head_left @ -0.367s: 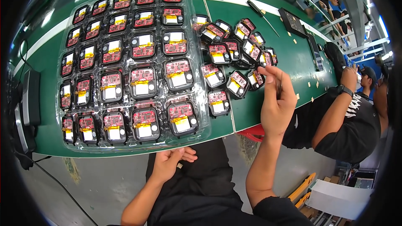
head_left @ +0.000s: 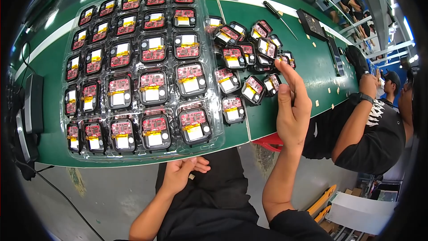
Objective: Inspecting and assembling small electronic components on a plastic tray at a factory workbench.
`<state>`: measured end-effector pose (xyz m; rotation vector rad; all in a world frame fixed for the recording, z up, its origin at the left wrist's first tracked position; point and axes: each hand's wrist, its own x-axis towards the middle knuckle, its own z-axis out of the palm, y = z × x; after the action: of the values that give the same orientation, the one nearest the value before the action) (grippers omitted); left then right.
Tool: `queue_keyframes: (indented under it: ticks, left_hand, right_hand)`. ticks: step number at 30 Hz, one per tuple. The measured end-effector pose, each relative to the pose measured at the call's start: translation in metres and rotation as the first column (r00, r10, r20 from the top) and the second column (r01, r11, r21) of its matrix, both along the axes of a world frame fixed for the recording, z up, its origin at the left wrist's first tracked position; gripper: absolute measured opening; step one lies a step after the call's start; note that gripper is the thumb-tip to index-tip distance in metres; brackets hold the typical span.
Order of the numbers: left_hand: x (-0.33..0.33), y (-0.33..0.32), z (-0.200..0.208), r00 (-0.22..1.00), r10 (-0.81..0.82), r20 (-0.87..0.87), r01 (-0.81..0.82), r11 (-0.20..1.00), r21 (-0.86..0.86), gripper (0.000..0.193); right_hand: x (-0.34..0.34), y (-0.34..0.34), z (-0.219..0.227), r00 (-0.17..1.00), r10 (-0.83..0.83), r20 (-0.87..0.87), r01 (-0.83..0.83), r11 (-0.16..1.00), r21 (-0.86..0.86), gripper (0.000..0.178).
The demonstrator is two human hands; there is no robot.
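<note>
My right hand (head_left: 294, 114) is raised at the near right side of a loose pile of open watch-like cases (head_left: 252, 88). Its index fingertip is at the edge of the pile, by a tilted case (head_left: 266, 48), though I cannot tell if they touch. Thumb and index finger stand apart, with nothing visible between them. Each case has a black rim, a red circuit board, yellow tape and a white block. Below the table edge, my left hand (head_left: 180, 174) lies over my lap, fingers loosely stretched and apparently holding nothing.
A clear plastic tray (head_left: 217, 139) with rows of similar cases covers the left of the green table (head_left: 312, 90). Beyond the pile lie a screwdriver (head_left: 280, 17) and a black tray (head_left: 310, 24). A co-worker's arm (head_left: 356, 120) reaches in from the right.
My right thumb and index finger have spread apart, the index reaching slightly farther away. The case near the top of the pile has shifted and turned. My left hand stays still.
</note>
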<state>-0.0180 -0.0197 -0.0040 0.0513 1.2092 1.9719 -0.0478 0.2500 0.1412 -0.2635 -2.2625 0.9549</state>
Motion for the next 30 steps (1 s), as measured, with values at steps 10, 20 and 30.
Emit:
queue_keyframes:
  ticks: [10,20,30]
  left_hand:
    - [0.000,0.000,0.000,1.000,0.008,0.009,-0.008,1.000,0.000,0.025]
    - [0.000,-0.002,-0.005,0.999,-0.033,0.003,0.033,0.999,0.029,0.027]
    - [-0.001,0.002,0.000,1.000,-0.022,-0.009,0.022,1.000,-0.004,0.024]
  right_hand:
    - [0.021,0.009,-0.008,0.969,0.230,-0.093,-0.227,0.973,0.043,0.019]
    - [0.025,0.010,-0.004,0.946,0.300,-0.124,-0.302,0.953,-0.001,0.018]
    - [0.018,0.003,0.007,0.965,0.240,0.109,-0.256,0.951,0.176,0.032]
